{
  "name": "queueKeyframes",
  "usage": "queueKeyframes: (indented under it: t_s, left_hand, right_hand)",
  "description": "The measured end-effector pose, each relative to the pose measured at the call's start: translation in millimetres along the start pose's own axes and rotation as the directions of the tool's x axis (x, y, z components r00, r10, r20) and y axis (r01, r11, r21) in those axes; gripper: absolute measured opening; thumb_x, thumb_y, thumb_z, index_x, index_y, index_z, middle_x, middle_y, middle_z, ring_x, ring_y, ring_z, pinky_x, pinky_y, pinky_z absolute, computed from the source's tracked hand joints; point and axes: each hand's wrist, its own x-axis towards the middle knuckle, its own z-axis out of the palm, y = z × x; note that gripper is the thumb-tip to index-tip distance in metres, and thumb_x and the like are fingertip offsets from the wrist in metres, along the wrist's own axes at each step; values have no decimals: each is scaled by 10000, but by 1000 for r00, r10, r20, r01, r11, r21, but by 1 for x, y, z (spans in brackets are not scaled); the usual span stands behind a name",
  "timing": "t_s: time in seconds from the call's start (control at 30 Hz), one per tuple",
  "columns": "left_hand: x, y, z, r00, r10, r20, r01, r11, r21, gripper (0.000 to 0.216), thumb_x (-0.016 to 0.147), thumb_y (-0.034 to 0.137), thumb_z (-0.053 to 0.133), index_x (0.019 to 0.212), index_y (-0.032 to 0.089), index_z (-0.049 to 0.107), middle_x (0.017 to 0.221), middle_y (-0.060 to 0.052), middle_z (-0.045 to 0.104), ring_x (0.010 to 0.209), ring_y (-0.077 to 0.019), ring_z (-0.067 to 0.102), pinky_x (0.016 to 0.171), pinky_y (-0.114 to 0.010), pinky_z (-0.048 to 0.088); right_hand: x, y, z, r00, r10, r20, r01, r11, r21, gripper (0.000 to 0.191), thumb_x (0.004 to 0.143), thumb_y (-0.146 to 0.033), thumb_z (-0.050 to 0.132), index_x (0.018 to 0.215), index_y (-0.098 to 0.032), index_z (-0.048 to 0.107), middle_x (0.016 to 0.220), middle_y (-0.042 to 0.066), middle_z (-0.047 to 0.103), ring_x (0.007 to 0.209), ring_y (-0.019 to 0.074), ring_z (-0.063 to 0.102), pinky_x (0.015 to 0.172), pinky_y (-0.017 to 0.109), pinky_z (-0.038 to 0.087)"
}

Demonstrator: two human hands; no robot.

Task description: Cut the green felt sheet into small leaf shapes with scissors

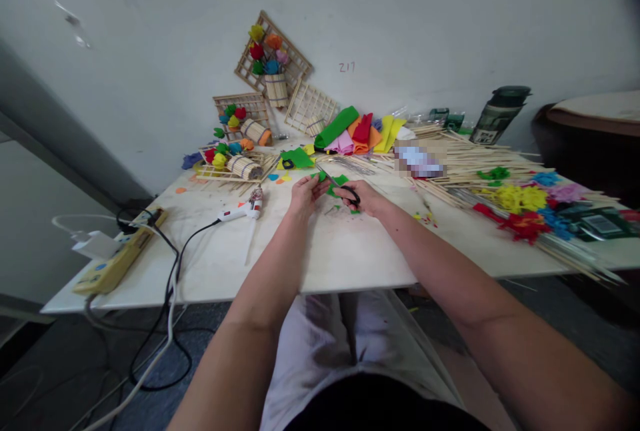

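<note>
Between the fingertips of my left hand is a small piece of green felt. My right hand grips black-handled scissors, their blades pointing up and left toward the green piece. Whether the blades touch it, I cannot tell. Another green felt piece lies just behind the scissors, and small green scraps lie on the white table below them. Beyond my hands, a larger green sheet rests on the table with a dark roll of tape on it.
A white glue gun with its cord lies to the left, near a yellow power strip. Flower baskets on stick lattices lean on the wall. Folded coloured felt, many wooden sticks and a dark bottle stand rightward.
</note>
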Motion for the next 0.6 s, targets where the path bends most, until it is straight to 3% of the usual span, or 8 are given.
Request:
queueKeyframes:
  t_s: [0.17,0.4,0.6]
  left_hand:
    - [0,1,0,1000,2,-10,-2,1000,-16,221,746,127,703,696,167,491,658,-12,673,647,-150,703,681,-259,558]
    - [1,0,1,1000,4,-16,-4,1000,-5,164,775,125,667,748,171,512,717,-27,691,722,-181,720,803,-343,560]
    - [1,0,1,1000,-26,-2,26,1000,17,152,792,96,660,733,150,531,732,-41,702,728,-170,720,822,-328,554]
  right_hand:
    - [0,0,1,1000,14,6,-14,1000,0,185,725,-277,674,649,-173,541,425,-50,453,329,55,346,311,172,216]
    - [1,3,-1,999,6,32,-7,1000,18,186,737,-252,643,630,-180,509,430,-44,461,328,59,352,313,179,222]
    - [1,2,0,1000,22,11,-22,1000,12,170,754,-262,648,659,-173,539,432,-48,457,326,57,350,314,172,240]
